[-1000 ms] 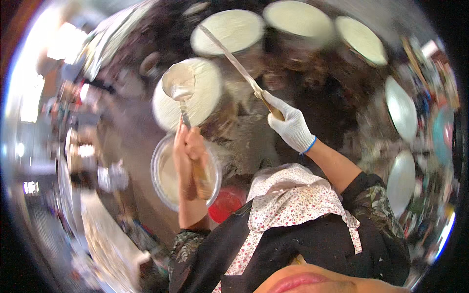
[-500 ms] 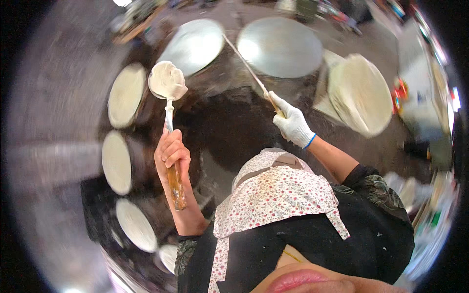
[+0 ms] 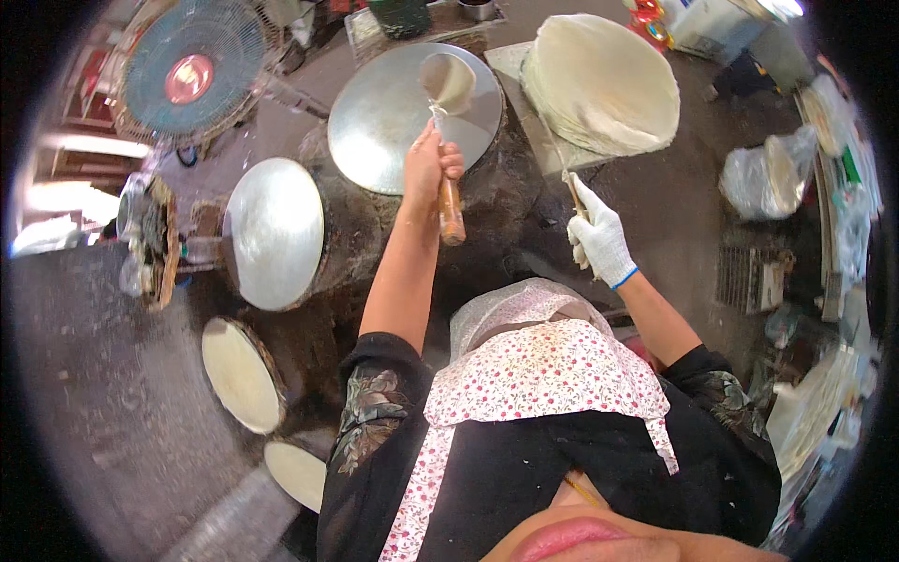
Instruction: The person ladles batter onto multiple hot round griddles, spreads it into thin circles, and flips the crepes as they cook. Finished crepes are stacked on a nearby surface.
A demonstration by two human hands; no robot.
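My bare left hand (image 3: 433, 169) is wrapped round the wooden handle of a ladle (image 3: 451, 211). Its batter-coated bowl is over the right part of a bare, shiny round griddle (image 3: 375, 122); whether it touches the metal I cannot tell. White-gloved, my right hand (image 3: 599, 234) grips a thin stick (image 3: 574, 192), seen nearly end-on, with pale matter at its tip. Just beyond that tip rises a stack of thin round pale sheets (image 3: 604, 84) on a flat board (image 3: 510, 61).
Left of the ladle's griddle is another bare griddle (image 3: 274, 234). Two batter-covered griddles (image 3: 243, 375) (image 3: 298, 473) curve round my left side. A large fan (image 3: 192, 70) stands far left. At right are a plastic bag (image 3: 773, 173) and a wire crate (image 3: 752, 279).
My view has turned right. The ladle, heaped with batter before, has come over the bare griddle. The stick has swung from the griddles to beside the stack of sheets.
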